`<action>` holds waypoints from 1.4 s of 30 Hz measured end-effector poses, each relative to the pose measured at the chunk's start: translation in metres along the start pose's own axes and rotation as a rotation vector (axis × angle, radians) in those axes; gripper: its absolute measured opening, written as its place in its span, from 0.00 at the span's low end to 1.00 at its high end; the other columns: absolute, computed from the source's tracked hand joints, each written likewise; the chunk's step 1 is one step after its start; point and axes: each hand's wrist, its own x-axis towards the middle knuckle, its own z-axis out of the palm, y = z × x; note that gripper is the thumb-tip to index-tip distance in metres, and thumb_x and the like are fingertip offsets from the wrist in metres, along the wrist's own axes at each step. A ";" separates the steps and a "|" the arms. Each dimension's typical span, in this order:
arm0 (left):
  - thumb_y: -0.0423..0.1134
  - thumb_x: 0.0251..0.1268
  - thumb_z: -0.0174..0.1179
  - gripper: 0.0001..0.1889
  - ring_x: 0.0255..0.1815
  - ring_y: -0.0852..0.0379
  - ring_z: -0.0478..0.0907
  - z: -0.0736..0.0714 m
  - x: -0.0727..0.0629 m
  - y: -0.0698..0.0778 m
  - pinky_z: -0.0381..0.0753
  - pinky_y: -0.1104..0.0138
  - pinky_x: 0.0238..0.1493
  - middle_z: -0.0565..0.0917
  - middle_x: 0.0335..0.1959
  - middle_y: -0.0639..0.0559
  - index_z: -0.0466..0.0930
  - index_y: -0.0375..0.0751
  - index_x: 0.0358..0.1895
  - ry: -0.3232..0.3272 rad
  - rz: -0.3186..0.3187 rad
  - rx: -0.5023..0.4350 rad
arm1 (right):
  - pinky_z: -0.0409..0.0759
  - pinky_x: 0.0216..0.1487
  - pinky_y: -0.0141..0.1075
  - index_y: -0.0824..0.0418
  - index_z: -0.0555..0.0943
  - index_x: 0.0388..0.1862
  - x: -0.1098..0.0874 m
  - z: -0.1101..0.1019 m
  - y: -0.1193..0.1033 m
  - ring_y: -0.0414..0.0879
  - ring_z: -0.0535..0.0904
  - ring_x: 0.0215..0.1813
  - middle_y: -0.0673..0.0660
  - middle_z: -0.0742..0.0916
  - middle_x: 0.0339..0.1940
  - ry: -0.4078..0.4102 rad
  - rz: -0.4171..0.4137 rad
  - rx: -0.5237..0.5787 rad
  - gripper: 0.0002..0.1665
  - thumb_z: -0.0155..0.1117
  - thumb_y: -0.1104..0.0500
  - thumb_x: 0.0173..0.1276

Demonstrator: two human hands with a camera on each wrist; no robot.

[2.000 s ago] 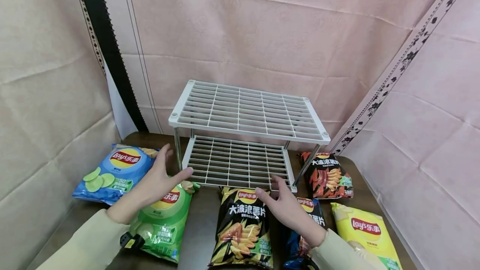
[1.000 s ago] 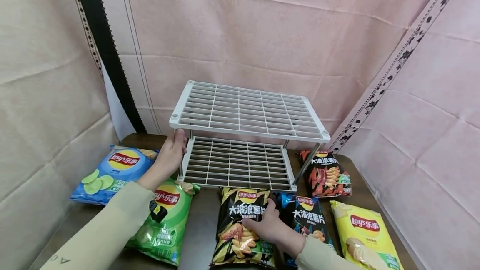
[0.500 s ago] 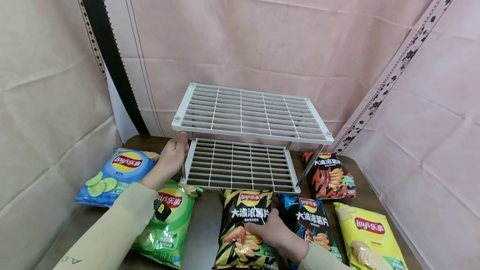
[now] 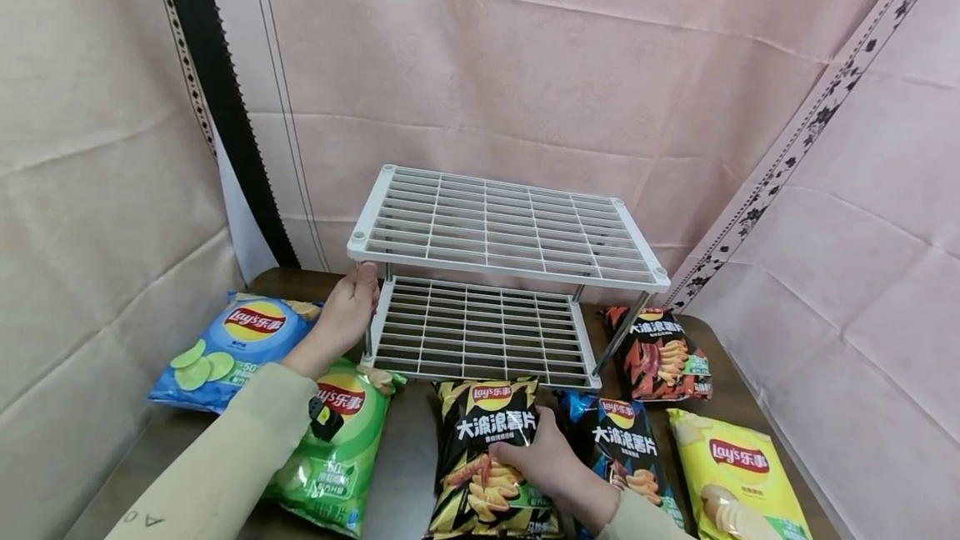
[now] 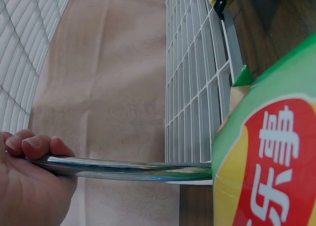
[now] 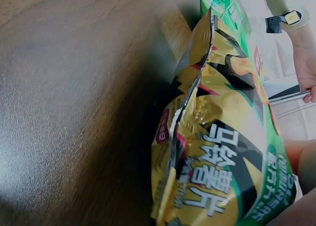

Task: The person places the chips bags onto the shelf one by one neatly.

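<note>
My left hand (image 4: 341,315) grips the front left metal post (image 5: 138,170) of a white two-tier wire-grid rack (image 4: 510,271), its fingers curled round the post just under the upper shelf. Right in front of the rack, a black-and-gold bag of potato chips (image 4: 472,482) is held at its right side by my right hand (image 4: 543,461). The thumb lies across the bag's front, and the other fingers are mostly hidden behind it. In the right wrist view the bag's crimped bottom edge (image 6: 185,112) shows close over the dark wooden table (image 6: 74,112).
A green chip bag (image 4: 330,473) lies under my left forearm, with a blue one (image 4: 240,348) behind it. To the right are a dark blue bag (image 4: 622,448), a yellow bag (image 4: 738,473) and a red-and-black bag (image 4: 660,357). Pale cloth (image 4: 465,65) hangs round the table.
My left hand has gone from hovering over the bags to gripping the rack's post. My right hand has come down onto the black-and-gold bag, whose top has shifted slightly left.
</note>
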 end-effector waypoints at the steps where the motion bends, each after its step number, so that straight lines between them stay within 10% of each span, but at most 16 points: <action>1: 0.58 0.78 0.23 0.32 0.20 0.49 0.64 0.000 0.000 0.000 0.65 0.61 0.25 0.65 0.19 0.46 0.63 0.38 0.25 0.001 -0.002 0.001 | 0.65 0.58 0.63 0.71 0.41 0.74 -0.001 0.000 -0.001 0.72 0.55 0.69 0.79 0.53 0.71 -0.003 -0.005 0.008 0.67 0.77 0.46 0.55; 23: 0.59 0.78 0.23 0.32 0.19 0.50 0.63 -0.006 0.000 -0.004 0.64 0.61 0.25 0.65 0.19 0.46 0.63 0.38 0.24 0.008 -0.013 0.016 | 0.67 0.59 0.59 0.62 0.41 0.76 -0.001 -0.026 -0.050 0.67 0.58 0.70 0.72 0.52 0.74 0.027 -0.120 0.090 0.65 0.75 0.44 0.57; 42: 0.59 0.78 0.24 0.32 0.20 0.47 0.64 0.004 0.000 0.000 0.64 0.59 0.26 0.66 0.19 0.46 0.64 0.39 0.24 0.041 -0.003 0.015 | 0.65 0.63 0.56 0.57 0.39 0.77 0.059 -0.039 -0.081 0.61 0.60 0.69 0.66 0.57 0.72 0.164 -0.164 0.107 0.65 0.74 0.43 0.58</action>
